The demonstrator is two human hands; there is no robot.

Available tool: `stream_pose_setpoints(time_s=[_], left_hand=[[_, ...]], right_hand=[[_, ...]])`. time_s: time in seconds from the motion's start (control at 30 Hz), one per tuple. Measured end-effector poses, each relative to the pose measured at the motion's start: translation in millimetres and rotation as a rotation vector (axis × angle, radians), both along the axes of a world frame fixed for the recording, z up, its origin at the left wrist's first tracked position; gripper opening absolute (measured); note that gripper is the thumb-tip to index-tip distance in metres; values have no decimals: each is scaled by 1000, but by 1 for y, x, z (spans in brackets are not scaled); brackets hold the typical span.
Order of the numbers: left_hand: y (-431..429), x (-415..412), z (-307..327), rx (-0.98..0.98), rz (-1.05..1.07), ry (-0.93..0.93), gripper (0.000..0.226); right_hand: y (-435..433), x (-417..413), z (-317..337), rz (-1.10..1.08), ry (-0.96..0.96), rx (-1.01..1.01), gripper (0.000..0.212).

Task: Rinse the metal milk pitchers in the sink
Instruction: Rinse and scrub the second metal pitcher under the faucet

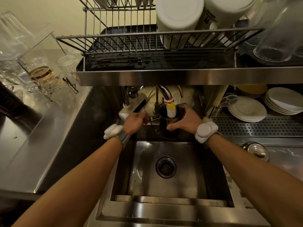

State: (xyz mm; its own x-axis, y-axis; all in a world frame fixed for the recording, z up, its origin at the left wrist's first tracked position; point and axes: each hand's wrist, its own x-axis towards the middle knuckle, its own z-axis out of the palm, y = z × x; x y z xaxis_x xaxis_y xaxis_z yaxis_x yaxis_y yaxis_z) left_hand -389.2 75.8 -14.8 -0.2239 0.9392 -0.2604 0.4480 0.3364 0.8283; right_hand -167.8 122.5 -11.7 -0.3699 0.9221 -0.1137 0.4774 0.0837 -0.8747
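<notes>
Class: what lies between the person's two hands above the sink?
In the head view, the faucet nozzle hangs between left hand and right hand, dipping into the pitcher.

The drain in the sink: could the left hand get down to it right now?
Probably yes. The drain lies uncovered in the bare sink basin, nothing above it. The left hand is up at the black tap lever, so it would only need to let go and drop down.
</notes>
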Motion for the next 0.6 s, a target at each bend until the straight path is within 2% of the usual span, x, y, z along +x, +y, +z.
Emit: stream_pose_setpoints(time_s=[0.1,0.27,0.4,0.53,0.6], left_hand=[[1,-2,1,-1,20,1,48],[0,-4,-3,10,3,23,52],[0,-6,-1,8,29,21,49],[-2,-4,-2,11,8,22,51],[-3,-3,-2,9,20,35,51]], right_hand=[[-4,-4,-1,67,-18,-23,82],[0,3,1,-14,-5,-11,84],[-5,0,-2,79,-34,-22,83],[-1,6,-3,-10,-14,-7,84],[-2,-2,0,39,-17,-20,83]])
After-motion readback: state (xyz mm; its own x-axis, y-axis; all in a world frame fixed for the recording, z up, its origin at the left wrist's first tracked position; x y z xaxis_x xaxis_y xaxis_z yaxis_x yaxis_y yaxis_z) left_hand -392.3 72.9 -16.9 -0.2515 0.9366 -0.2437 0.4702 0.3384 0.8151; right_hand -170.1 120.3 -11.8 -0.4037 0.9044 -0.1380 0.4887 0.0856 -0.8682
